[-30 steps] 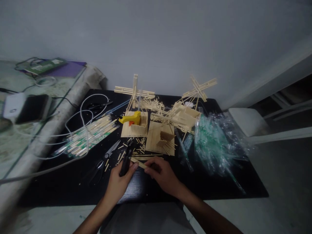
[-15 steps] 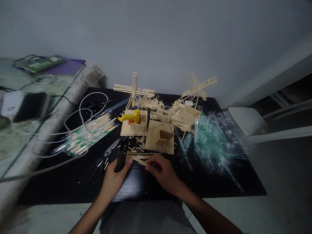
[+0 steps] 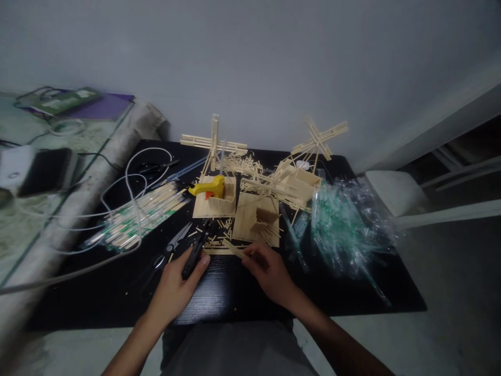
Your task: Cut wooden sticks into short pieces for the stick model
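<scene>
My left hand is wrapped round a long black hand tool that points up and away; its exact kind cannot be made out. Between the fingertips of my right hand is a short, pale wooden stick piece, apart from the left hand. Just beyond both hands lie loose wooden sticks and small cut bits. A wooden base with a low stick wall stands behind the right hand. Left of it, a yellow glue gun rests on another wooden base.
Scissors lie left of my left hand. Packed sticks and a looping white cable cover the table's left side. Windmill-like stick models stand at the back. Crumpled plastic wrappers lie at right, beside a white stool.
My left thumb has come off the stick piece, and that hand has drawn left with the black tool tilted more. My right hand has shifted slightly right, still pinching the piece.
</scene>
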`<action>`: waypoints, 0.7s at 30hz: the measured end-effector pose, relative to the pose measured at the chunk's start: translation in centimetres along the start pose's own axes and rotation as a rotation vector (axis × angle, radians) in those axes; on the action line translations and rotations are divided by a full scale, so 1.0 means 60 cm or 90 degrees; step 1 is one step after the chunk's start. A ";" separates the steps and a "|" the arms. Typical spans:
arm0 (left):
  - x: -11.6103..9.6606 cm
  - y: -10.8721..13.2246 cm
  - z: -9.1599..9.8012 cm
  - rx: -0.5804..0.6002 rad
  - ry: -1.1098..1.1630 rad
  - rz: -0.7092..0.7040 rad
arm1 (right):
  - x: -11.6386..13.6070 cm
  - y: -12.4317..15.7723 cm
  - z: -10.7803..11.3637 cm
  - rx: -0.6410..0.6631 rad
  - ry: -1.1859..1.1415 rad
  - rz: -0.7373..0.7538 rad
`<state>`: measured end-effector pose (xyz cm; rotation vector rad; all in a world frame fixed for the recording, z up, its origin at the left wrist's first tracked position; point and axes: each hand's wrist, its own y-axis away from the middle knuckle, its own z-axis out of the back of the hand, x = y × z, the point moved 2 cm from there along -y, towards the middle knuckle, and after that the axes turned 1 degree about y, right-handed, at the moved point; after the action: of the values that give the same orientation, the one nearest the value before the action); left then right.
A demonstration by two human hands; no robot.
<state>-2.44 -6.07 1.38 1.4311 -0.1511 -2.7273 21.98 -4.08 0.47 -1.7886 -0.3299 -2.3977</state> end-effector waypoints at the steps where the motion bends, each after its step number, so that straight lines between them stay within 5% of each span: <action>1: 0.000 0.002 0.008 0.008 -0.050 -0.005 | 0.000 0.000 0.002 -0.001 -0.008 -0.005; 6: -0.008 0.013 0.026 -0.007 -0.211 -0.067 | 0.012 -0.002 0.003 0.007 -0.055 0.013; 12: -0.025 0.015 0.005 0.037 -0.225 -0.199 | 0.021 -0.007 -0.006 0.020 -0.066 0.038; 21: -0.029 0.013 -0.010 0.069 -0.196 -0.227 | 0.012 -0.008 -0.001 0.014 -0.072 0.020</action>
<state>-0.98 -6.74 2.56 1.1425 -0.0615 -3.2691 21.63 -3.62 1.09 -1.9102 -0.3362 -2.2685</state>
